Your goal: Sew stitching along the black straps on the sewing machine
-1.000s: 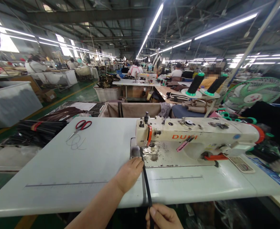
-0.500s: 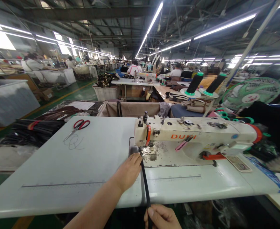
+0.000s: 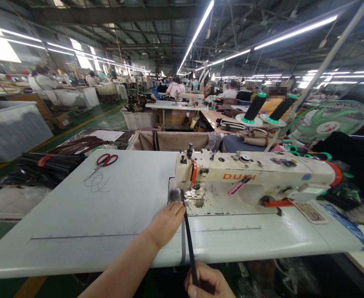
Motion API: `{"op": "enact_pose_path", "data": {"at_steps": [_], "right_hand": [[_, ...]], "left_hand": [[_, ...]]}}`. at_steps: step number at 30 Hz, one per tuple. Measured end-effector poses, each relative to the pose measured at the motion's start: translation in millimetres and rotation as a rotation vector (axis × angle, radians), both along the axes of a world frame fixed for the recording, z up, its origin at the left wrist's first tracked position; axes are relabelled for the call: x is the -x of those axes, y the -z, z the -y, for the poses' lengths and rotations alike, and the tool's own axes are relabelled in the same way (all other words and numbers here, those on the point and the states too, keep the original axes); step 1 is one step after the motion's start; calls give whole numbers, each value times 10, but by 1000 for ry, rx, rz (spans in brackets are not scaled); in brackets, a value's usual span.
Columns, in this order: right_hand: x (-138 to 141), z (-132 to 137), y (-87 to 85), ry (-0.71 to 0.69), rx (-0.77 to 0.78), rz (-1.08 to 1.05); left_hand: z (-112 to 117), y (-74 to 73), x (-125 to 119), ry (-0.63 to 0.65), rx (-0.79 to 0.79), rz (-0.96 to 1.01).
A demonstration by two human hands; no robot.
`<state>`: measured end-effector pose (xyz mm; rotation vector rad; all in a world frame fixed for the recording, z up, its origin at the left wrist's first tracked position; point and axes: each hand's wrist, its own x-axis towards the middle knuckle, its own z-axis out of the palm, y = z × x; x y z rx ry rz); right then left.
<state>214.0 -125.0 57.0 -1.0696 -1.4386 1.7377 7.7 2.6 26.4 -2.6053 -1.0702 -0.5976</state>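
Presently, clock positions are read about the needle area of the sewing machine (image 3: 219, 167), with 12 o'clock pointing away from me. My right hand (image 3: 210, 282) grasps the black strip (image 3: 189, 238) between thumb and fingers at half past 5, just off the front edge of the table (image 3: 123, 213). The strip runs from the needle area toward me and crosses that edge. At 7 o'clock, my left hand (image 3: 168, 219) lies palm down, fingertips on the strip just before the needle area; I cannot tell whether they pinch or merely press it. Red-handled scissors (image 3: 99, 166) lie on the table between 9 and 10 o'clock, with a dark bundle (image 3: 56, 163) farther out. Thread cones (image 3: 254, 108) stand between 1 and 2 o'clock.
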Motion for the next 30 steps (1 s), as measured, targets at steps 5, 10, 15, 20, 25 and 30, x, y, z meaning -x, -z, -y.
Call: {"op": "enact_pose_path", "data": {"at_steps": [5,10,15,20,25,30], "right_hand": [[44,40,44,215,-57,178],[67,101,-169,232,108,121],[41,132,-280,220,147,115],[4,166,-207,237,164,124],[10,179,-170,247,196,98],[18,184,-197,238,209,70]], "left_hand": [[0,-21,16,16,25,29],[8,-48,41,19,111,82],[-11,-93,46,16,143,58],[-2,-130,36,2,145,31],[9,-149,31,-3,154,25],[18,-175,31,-5,132,8]]}}
